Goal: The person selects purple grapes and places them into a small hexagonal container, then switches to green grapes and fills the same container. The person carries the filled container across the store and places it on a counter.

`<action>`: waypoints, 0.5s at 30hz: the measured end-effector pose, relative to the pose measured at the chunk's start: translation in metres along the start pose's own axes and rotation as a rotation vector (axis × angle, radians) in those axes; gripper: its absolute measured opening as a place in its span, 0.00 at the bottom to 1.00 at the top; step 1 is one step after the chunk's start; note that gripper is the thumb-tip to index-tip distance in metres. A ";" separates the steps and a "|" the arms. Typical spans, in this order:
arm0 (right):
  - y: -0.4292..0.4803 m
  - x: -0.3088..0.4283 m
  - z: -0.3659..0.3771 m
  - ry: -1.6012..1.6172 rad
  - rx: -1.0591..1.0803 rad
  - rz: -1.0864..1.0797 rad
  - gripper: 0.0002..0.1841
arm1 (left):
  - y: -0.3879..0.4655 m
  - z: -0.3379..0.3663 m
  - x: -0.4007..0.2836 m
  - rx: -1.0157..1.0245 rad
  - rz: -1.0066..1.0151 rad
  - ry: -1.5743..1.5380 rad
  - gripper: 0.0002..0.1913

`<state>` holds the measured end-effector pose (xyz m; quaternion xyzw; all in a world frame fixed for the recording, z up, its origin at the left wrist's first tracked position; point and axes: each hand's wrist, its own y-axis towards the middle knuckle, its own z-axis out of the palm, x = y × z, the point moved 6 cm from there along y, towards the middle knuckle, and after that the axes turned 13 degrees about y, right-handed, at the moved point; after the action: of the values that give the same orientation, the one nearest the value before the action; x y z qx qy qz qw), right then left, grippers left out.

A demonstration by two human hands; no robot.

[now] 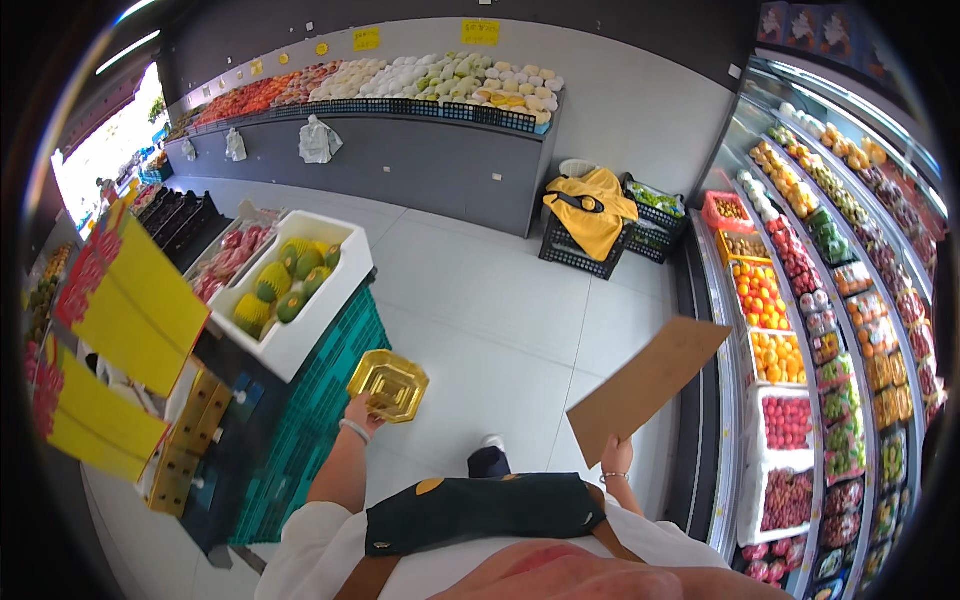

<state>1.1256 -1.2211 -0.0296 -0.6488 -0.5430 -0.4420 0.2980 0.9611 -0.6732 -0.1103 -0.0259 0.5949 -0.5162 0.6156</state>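
My left hand (363, 415) grips the near edge of a gold plastic tray (390, 385), eight-sided and with nothing in it. The tray is held over the floor, beside a stack of teal plastic crates (315, 405). In my right hand (616, 454) is a flat brown cardboard sheet (649, 386), held by its lower edge and tilted up to the right. The sheet's far corner overlaps the front of the refrigerated display in the picture. Each wrist wears a bracelet.
On the left a white foam box (292, 345) holds papayas (291, 279), near yellow sign cards (139, 300). An open refrigerated fruit display (780, 420) runs along the right. Ahead, a yellow cloth (596, 214) covers black crates (577, 251) by a long grey fruit stand (442, 165).
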 end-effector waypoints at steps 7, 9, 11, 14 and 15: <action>0.172 0.097 0.218 -0.096 0.200 -0.154 0.13 | 0.107 0.122 -0.041 0.250 -0.217 -0.117 0.21; 0.217 0.124 0.295 -0.160 0.397 -0.274 0.15 | 0.140 0.136 -0.063 0.339 -0.241 -0.292 0.22; 0.249 0.176 0.356 0.023 0.383 -0.289 0.18 | 0.155 0.165 -0.116 0.329 -0.228 -0.309 0.20; 0.309 0.219 0.444 0.135 0.469 -0.395 0.19 | 0.230 0.193 -0.183 0.331 -0.153 -0.350 0.19; 0.329 0.225 0.479 0.142 0.549 -0.373 0.19 | 0.263 0.198 -0.206 0.310 -0.196 -0.361 0.20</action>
<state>1.5684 -0.7830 -0.0037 -0.4014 -0.7290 -0.3701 0.4128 1.3203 -0.5286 -0.0770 -0.0805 0.3836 -0.6455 0.6555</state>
